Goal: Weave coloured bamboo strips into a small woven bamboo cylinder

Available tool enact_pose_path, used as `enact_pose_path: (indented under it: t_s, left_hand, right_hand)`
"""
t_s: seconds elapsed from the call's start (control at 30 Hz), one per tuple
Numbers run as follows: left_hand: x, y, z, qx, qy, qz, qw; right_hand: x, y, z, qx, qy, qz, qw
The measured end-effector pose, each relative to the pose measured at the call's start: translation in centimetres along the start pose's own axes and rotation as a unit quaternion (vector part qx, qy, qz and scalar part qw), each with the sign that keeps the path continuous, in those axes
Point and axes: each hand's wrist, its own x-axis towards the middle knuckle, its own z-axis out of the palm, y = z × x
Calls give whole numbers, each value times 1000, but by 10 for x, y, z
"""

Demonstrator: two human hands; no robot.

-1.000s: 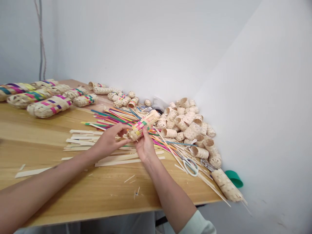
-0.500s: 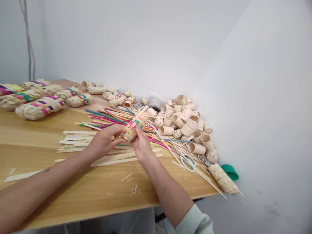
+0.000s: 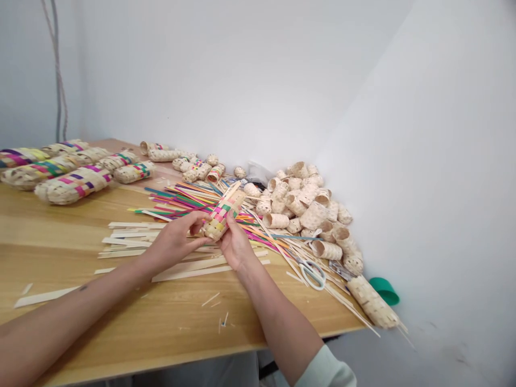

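Over the table I hold a small woven bamboo-strip tube (image 3: 220, 217) with pink, green and yellow bands and loose strip ends sticking up at its far end. My right hand (image 3: 236, 244) is closed around its right side, thumb on top. From the left, my left hand (image 3: 177, 234) grips its near lower end, with the fingers curled and the thumb underneath. Beneath and beyond the hands lie coloured strips (image 3: 179, 201). Plain pale strips (image 3: 131, 236) are spread beside my left wrist.
Scissors (image 3: 312, 274) lie right of my right forearm. Plain woven tubes (image 3: 314, 212) are heaped against the wall, near a green ring-like object (image 3: 384, 291). One long woven piece (image 3: 373, 302) overhangs the table's right edge. Larger colour-banded woven pieces (image 3: 74, 184) sit at the left.
The view has shifted slightly, so everything sits a little lower and to the right. The woven tube has turned a little in my hands, and the left fingers have shifted on its lower end.
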Motion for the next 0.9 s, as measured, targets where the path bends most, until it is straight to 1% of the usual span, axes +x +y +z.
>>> enact_pose_path:
  t_s: [0.07,0.17,0.23,0.37,0.5,0.57,0.6,0.63,0.7,0.77,0.8,0.83,0.87,0.9]
  left_hand:
    - [2,-2,0,-40,5,-24,999]
    - [5,-9,1,-143,1,-80,987]
    - [6,-15,2,-190,-6,-108,976]
    - [8,-22,5,-224,-2,-133,965]
    - [10,-21,3,-262,8,-158,952]
    - [10,-17,1,-281,13,-181,943]
    - [10,-14,-1,-290,17,-193,937]
    - [9,-11,-2,-298,21,-205,932]
    - [8,-5,-4,-320,24,-224,921]
    - [7,-1,-4,-352,25,-235,906]
    - [7,-1,-4,-373,28,-241,896]
    - [7,-2,-4,-396,32,-248,884]
    - [8,-4,-4,-419,37,-257,870]
    - [8,-6,-4,-442,42,-266,856]
  right_hand:
    - [-1,-2,1,0,-13,-3,1000]
    - [-4,-6,3,-24,-35,-6,999]
    - [-5,-7,3,-63,-40,-33,997]
    - [-7,-6,5,-128,-30,-112,985]
    - [-7,-6,6,-197,-14,-149,969]
    - [-8,-5,6,-254,-6,-169,952]
    - [-8,-5,6,-291,0,-179,940]
    - [-9,-4,6,-334,7,-192,923]
    - [-11,-3,4,-423,23,-220,878]
    - [-12,0,2,-493,21,-249,834]
    - [-12,2,1,-512,11,-257,819]
    - [-12,3,0,-520,-4,-258,814]
    - [-12,5,-1,-516,-19,-253,818]
    - [-11,6,-2,-502,-30,-245,829]
